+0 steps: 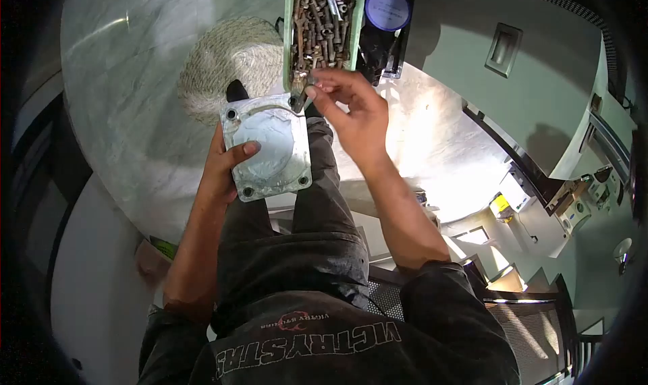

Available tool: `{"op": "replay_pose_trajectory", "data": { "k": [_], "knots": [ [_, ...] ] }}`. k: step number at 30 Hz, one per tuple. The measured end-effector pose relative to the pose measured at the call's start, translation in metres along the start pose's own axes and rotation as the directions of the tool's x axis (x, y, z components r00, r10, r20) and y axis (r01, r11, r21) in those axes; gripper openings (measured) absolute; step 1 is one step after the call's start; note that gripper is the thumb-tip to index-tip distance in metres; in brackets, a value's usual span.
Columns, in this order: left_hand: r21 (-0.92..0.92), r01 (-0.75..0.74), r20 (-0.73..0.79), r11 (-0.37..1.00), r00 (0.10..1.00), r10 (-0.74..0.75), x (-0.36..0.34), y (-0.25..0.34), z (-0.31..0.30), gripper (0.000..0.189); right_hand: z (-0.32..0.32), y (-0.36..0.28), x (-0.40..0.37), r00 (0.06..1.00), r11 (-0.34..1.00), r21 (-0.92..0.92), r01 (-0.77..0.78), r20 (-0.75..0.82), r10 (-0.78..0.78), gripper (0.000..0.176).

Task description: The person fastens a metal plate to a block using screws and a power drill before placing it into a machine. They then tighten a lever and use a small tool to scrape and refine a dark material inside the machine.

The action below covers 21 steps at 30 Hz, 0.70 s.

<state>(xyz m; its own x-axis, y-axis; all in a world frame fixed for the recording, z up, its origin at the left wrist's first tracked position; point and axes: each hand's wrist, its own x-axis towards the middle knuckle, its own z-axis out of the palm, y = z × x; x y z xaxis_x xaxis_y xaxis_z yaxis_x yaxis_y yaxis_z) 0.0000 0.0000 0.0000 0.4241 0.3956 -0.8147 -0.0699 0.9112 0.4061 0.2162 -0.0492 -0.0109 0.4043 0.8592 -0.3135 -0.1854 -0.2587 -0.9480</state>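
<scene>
Now left hand (226, 166) clamps the plate (266, 145); right hand (354, 115) pinches a bolt (312, 81) at the tray (290, 34), needing a hole lined up.

A cover plate (266, 145) of dull grey cast metal, matt and scuffed, with a smoother round centre. Just above it, a tray (289, 34) with worn green paint holds rough, rusty brown bolts (324, 27). Left of the plate, a coarse woven rope mat (229, 61). Beneath the plate, dark matt cloth trousers (324, 203) and a glossy pale marbled surface (121, 95).
</scene>
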Motion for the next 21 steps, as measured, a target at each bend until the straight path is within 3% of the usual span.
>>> {"op": "replay_pose_trajectory", "data": {
  "k": [2, 3, 6, 9, 17, 21],
  "knots": [
    [0.061, 0.005, 0.018, 0.998, 1.0, -0.007, 0.0, 0.003, -0.002, 0.076, 0.006, 0.004, -0.004, 0.981, 0.976, -0.148, 0.16, -0.083, -0.174, 0.023],
    [0.054, 0.027, 0.022, 0.998, 0.999, -0.029, -0.004, -0.001, 0.011, 0.076, -0.006, -0.004, -0.01, 0.984, 0.977, -0.16, 0.141, -0.09, -0.156, 0.023],
    [0.035, 0.039, 0.048, 0.999, 0.998, -0.041, -0.003, -0.001, 0.014, 0.076, -0.013, 0.0, -0.011, 0.901, 0.777, -0.481, 0.405, 0.065, -0.429, 0.027],
    [0.01, 0.086, 0.037, 0.996, 0.996, -0.086, -0.005, -0.008, 0.012, 0.076, -0.02, 0.003, -0.023, 0.859, 0.689, -0.542, 0.481, 0.135, -0.494, 0.023],
    [0.041, 0.096, 0.029, 0.995, 0.995, -0.097, -0.01, -0.018, 0.013, 0.072, -0.025, 0.005, -0.033, 0.834, 0.641, -0.55, 0.536, 0.23, -0.501, 0.025],
    [0.016, 0.09, 0.053, 0.996, 0.994, -0.091, -0.007, -0.018, 0.011, 0.072, -0.021, 0.006, -0.041, 0.9, 0.789, -0.433, 0.435, 0.234, -0.368, 0.023]
  ]
}}
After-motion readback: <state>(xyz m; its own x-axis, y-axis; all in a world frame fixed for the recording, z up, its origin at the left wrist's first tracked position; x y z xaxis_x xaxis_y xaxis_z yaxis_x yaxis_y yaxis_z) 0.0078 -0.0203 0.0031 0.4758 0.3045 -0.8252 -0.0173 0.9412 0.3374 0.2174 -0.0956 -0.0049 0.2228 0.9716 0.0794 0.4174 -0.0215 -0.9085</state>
